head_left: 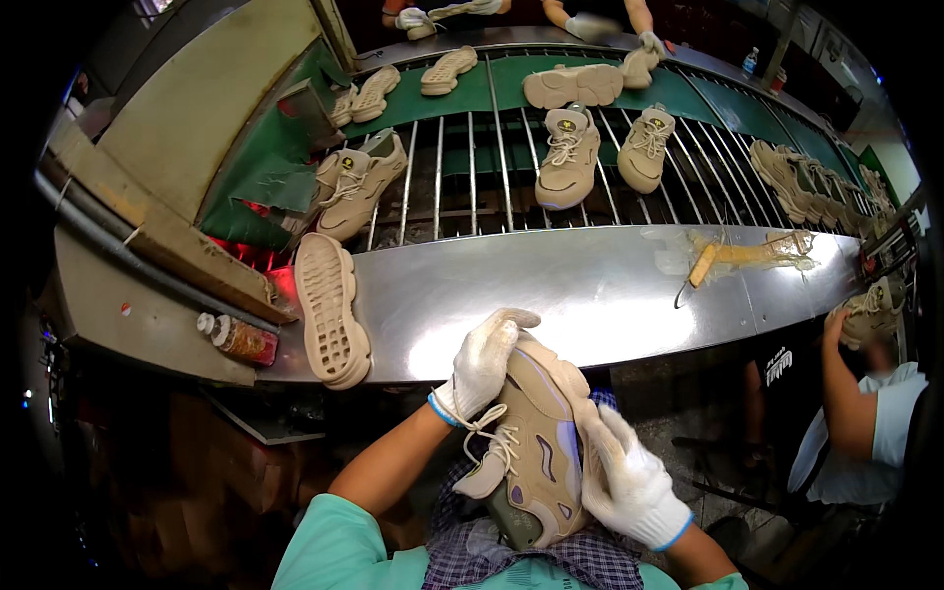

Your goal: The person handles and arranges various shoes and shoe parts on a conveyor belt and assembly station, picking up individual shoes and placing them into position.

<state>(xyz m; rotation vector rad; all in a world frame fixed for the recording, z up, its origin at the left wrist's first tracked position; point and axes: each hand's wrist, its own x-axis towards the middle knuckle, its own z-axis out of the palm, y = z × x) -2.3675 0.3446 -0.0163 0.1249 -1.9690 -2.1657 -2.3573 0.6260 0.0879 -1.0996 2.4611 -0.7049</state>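
A beige sneaker (531, 457) with cream laces and lilac trim is held on its side in front of my body, its toe toward the metal ledge. My left hand (482, 366), in a white work glove, is closed around the toe end. Along the opposite side, my right hand (629, 482), also gloved, presses its fingers against the thick beige sole (562, 379). The sole lies against the upper; whether it is bonded I cannot tell. On the ledge to the left rests a loose beige sole (329, 307), its grid-patterned cavity showing.
Beyond the metal ledge (472, 295), a roller conveyor (472, 177) carries beige sneakers (567, 157) and soles (449, 71). A bottle (241, 339) sits at left, a yellow-handled tool (703, 265) at right. Co-workers' gloved hands (593, 28) are across; another person (865, 423) holds a shoe at right.
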